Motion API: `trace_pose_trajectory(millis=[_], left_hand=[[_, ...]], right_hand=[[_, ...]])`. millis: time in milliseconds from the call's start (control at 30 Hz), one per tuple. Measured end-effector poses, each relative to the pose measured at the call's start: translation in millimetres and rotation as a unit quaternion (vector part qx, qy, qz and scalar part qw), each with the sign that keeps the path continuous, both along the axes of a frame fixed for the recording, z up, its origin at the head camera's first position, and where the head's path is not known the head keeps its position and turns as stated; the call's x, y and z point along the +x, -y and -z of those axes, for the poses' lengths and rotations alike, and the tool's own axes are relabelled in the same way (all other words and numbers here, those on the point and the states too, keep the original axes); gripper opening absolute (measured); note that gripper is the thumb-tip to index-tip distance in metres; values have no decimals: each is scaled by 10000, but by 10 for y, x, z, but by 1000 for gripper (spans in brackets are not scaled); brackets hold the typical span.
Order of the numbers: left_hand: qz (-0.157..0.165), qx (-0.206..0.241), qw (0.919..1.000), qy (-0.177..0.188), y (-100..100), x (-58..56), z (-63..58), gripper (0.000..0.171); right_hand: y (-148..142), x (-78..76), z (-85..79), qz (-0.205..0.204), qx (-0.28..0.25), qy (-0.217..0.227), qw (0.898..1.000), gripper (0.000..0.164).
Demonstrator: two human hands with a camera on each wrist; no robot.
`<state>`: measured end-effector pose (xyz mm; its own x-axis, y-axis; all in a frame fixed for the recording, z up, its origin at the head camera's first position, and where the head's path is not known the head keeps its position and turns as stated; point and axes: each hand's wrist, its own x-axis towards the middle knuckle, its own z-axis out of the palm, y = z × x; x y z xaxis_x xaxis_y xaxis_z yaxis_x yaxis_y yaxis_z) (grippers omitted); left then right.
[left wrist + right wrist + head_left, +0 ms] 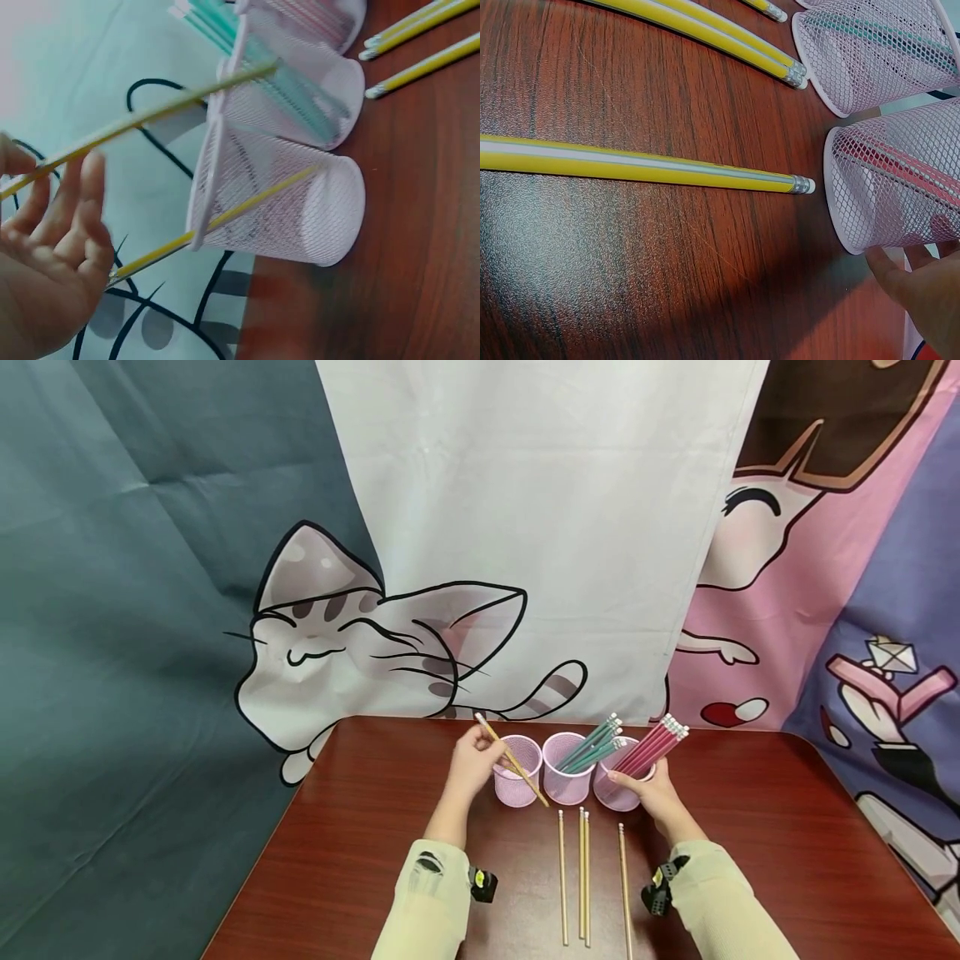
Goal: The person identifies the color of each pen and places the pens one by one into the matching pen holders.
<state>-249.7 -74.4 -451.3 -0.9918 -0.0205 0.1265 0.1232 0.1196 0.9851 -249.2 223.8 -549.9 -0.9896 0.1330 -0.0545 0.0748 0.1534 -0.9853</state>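
My left hand (471, 764) pinches a yellow pencil (529, 782), eraser end up, held slanting across the left pink mesh cup (516, 795). Another yellow pencil (262, 196) leans inside that cup, as the left wrist view shows. Beside it, the middle mesh cup (567, 792) holds teal pencils (588, 753) with white erasers. The right mesh cup (609, 795) holds a bunch of dark pink pencils (648, 750). My right hand (657, 793) grips this right cup from its outer side, thumb toward the front near the rim.
Several loose yellow pencils lie on the brown wooden table (337, 860) in front of the cups: a single one (564, 881), a close pair (585, 881) and one farther right (626, 889). A printed cartoon curtain (555, 527) hangs behind the table's back edge.
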Motion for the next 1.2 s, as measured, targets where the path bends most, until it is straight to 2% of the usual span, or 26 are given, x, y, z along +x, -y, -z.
trace_pose_trajectory(millis=[67,133,200,300,400,500,567,767,1000,1100,1200], left_hand=[[-434,380,9978,-333,32,-13,-39,12],[-882,524,9930,-588,53,-20,-43,11],[-1244,392,9885,-764,61,-23,-12,10],[-1553,-222,9835,-904,56,-13,86,8],[-1626,-731,9789,-1002,36,12,201,8],[-1649,-985,9760,-1022,9,38,299,8],[-1634,-1024,9763,-983,-5,55,352,10],[-1644,-1106,9775,-723,-15,96,476,12],[-1694,-1155,9764,-681,23,125,581,9],[-1705,-1295,9754,-531,47,138,613,9],[-1591,-1652,9733,-121,66,159,652,12]], right_hand=[[10,17,-31,-30,79,-25,10000,97],[16,23,-39,-15,113,-48,9999,97],[23,34,-52,-14,93,-42,9999,97],[38,46,-82,5,53,-12,10000,98],[58,54,-131,56,14,-39,10000,97],[69,52,-167,80,-38,33,10000,97],[65,38,-153,77,-84,33,9999,96],[-13,-52,93,32,-66,-162,9998,98],[-9,-46,96,23,-111,-161,9998,100],[3,-12,39,-38,-32,-129,9999,99],[11,8,7,-26,52,-111,9999,97]])
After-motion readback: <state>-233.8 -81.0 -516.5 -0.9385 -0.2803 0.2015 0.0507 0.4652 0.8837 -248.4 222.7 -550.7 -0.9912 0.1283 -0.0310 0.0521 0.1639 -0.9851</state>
